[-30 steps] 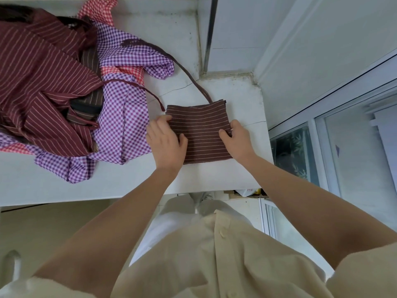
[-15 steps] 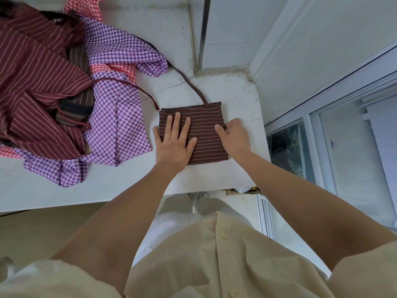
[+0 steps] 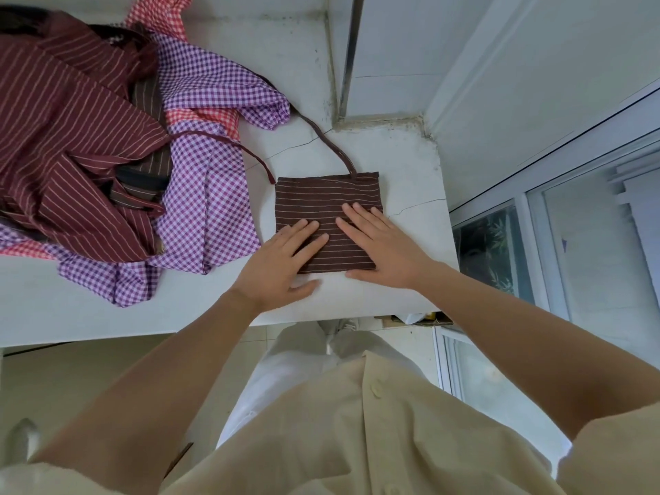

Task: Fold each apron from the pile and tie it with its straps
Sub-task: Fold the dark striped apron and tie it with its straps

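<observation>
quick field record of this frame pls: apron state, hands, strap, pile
surface: white counter
folded apron: brown striped, small flat rectangle on the counter
left hand: flat, fingers straight, pressing the apron's near-left part
right hand: flat, pressing its near-right part
strap: untied, trails from the far edge toward the pile
pile: maroon striped, purple and red checked aprons, unfolded, left of the folded apron
tie: not yet done
</observation>
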Demonstrator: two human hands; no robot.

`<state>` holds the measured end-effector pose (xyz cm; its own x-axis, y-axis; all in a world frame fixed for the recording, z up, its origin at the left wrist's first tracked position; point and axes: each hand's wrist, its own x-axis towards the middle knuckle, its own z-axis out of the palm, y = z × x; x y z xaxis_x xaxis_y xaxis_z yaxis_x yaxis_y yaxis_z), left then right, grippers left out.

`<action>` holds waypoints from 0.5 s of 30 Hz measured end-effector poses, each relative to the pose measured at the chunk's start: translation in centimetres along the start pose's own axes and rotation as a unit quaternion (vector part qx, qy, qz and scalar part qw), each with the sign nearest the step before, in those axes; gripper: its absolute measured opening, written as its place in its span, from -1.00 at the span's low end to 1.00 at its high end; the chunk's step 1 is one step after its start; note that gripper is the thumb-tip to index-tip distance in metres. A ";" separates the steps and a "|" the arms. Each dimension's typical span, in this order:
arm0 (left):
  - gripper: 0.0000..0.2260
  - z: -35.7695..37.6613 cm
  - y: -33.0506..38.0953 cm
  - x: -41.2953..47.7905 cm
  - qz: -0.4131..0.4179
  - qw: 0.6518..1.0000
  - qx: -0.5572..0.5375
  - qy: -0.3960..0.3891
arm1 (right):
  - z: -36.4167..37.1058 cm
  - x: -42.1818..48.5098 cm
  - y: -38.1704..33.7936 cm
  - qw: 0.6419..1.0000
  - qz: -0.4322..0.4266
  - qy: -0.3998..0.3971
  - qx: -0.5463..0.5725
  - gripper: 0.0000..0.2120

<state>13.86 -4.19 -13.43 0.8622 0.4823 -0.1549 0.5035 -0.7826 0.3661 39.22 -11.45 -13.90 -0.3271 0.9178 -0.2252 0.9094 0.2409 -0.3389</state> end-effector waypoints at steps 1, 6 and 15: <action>-0.40 -0.1 0.0 -0.2 -0.021 1.000 -0.018 0.006 | 0.0 0.0 0.0 1.000 0.005 0.009 0.016 -0.17; -0.51 -1.1 -0.2 0.7 -0.063 0.994 -0.050 0.074 | -0.4 -0.8 -0.3 0.994 0.008 0.070 0.088 -0.38; -0.82 -2.9 -1.5 2.5 -0.293 0.799 -0.500 0.162 | -4.3 1.4 -0.1 0.900 0.231 0.165 0.330 -0.78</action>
<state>15.12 -0.69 -11.70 0.3542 0.8535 -0.3822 0.3799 0.2421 0.8928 39.78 -8.84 -10.25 0.2408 0.9418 -0.2346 0.5429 -0.3311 -0.7718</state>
